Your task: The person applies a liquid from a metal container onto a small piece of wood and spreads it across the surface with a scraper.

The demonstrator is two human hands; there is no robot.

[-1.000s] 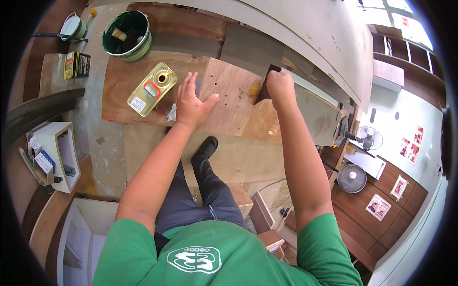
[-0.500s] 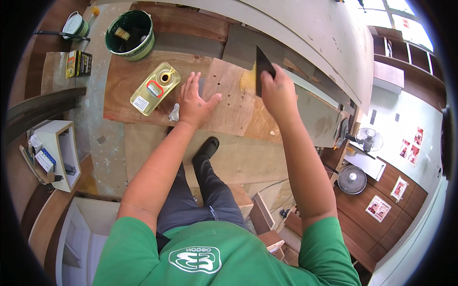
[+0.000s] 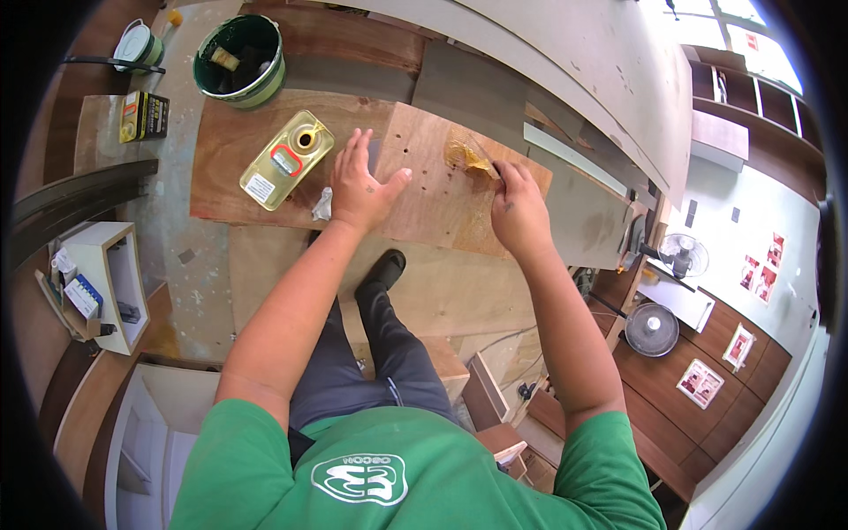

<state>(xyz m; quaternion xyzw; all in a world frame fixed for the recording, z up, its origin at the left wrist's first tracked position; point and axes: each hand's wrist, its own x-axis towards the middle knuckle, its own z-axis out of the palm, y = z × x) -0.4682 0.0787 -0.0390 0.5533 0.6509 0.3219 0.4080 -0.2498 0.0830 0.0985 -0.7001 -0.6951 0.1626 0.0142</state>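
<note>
My right hand grips a dark flat spreader, now seen nearly edge-on. Its blade is at a patch of amber glue on a thin plywood piece. A shinier, wet-looking area of the plywood lies close to this hand. My left hand rests with fingers apart at the left end of the plywood piece, over a small grey patch. Left of that hand, a gold metal can with a red handle and an open spout lies on the reddish wooden board. A crumpled white scrap sits by my left wrist.
A green bucket holding a brush stands behind the can. Farther left are a smaller lidded pail and a black-and-yellow box. Large pale panels stand along the far side. Two fans are at the right.
My right hand has lowered and turned the spreader, so its blade changes from a broad upright face to a thin edge at the glue. My left hand stays nearly in place.
</note>
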